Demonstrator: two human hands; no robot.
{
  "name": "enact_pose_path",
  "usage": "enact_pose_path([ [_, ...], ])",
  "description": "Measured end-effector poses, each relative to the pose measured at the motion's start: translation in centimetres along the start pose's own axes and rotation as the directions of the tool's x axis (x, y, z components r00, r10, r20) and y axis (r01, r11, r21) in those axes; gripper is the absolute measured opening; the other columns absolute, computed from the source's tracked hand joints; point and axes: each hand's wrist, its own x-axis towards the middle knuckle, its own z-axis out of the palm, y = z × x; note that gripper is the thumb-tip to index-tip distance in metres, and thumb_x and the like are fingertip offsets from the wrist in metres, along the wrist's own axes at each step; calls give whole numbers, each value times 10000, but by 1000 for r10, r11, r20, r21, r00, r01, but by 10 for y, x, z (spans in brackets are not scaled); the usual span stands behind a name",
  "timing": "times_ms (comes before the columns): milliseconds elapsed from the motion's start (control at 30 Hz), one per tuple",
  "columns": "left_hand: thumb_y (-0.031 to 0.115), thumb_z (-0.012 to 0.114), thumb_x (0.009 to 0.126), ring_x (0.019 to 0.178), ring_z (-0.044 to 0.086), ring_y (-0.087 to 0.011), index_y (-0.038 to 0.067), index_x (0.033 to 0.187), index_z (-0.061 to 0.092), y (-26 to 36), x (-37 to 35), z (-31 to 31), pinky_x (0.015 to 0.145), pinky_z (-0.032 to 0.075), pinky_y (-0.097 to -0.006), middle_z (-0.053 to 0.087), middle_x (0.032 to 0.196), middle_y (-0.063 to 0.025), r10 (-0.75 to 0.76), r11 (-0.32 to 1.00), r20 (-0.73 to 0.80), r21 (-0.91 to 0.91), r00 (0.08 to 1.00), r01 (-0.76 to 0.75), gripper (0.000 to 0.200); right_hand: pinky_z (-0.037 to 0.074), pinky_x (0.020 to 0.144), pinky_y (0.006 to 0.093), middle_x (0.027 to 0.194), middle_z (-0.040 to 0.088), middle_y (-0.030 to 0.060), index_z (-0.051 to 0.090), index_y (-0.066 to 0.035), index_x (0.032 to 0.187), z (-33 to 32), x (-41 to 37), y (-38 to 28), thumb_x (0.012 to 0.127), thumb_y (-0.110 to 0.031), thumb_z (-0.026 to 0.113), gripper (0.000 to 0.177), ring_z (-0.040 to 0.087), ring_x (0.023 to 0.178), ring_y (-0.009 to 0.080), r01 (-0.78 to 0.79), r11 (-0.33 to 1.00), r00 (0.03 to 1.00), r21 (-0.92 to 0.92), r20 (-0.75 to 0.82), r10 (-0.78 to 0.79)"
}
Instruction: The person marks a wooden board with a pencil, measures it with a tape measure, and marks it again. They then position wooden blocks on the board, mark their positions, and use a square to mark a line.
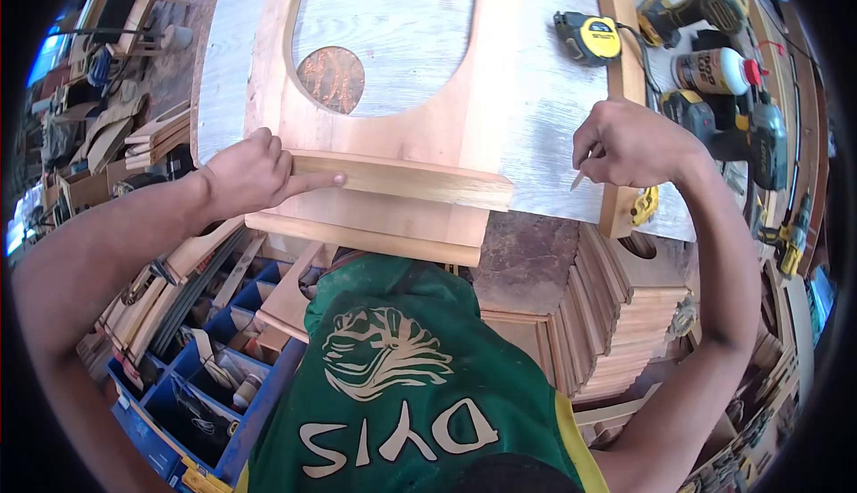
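Observation:
My left hand point(250, 174) grips the left end of a wooden strip point(420, 184), its index finger stretched along the strip's face. The strip lies crosswise on a pale wooden frame point(428, 136) with a large rounded cutout. Nearer my body, the frame's end has a wooden rail point(366, 241). Above the worktable at the right, my right hand point(636, 147) is closed on a thin, pale pointed stick point(578, 179) like a pencil; most of it is hidden by the fingers. A wooden bar point(620, 91) lies just under and beyond that hand.
A yellow tape measure point(596, 40), a glue bottle point(714, 71) and several power drills point(714, 7) lie along the right side of the worktable point(553, 136). Below it stand stacked wooden frames point(625, 332). Blue bins point(210, 377) with tools sit at the lower left.

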Motion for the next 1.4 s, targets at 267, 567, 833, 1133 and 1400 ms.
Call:
enact_pose_path([
  [267,116,549,903,899,578,-219,310,1574,381,10,-8,5,799,485,-369,576,969,-60,-174,985,-250,-63,953,163,718,434,669,291,776,643,64,704,11,881,77,-81,-18,968,-254,666,281,575,734,135,368,800,615,473,-770,172],
  [567,119,838,778,1380,485,-367,52,1572,360,68,-80,91,1122,429,-453,484,1500,-223,-985,-109,106,-994,135,-15,929,444,800,297,947,629,17,663,-8,1262,221,-40,-60,937,-145,714,356,559,868,148,39,724,385,689,-679,625],
  [833,219,764,937,1120,661,-200,-45,1453,523,92,-38,170,995,527,-336,675,1250,-167,-945,-323,275,-861,174,-393,628,488,977,329,1144,716,92,670,3,1295,207,19,-49,892,-175,785,455,618,1129,181,175,720,524,671,-683,509],
  [1133,419,740,948,809,671,-124,-62,1253,690,48,-27,147,681,568,-273,730,976,-100,-858,-507,456,-826,235,-248,571,399,638,229,858,640,-15,692,23,1166,191,53,-21,976,-322,698,394,494,713,44,168,664,547,728,-629,552],
  [1400,413,756,937,802,652,-118,-44,1268,688,45,-29,149,656,572,-265,716,968,-71,-821,-565,495,-774,285,-285,568,459,919,323,1031,725,90,710,68,1170,189,54,-36,923,-316,716,457,613,973,156,157,499,515,852,-502,695],
])
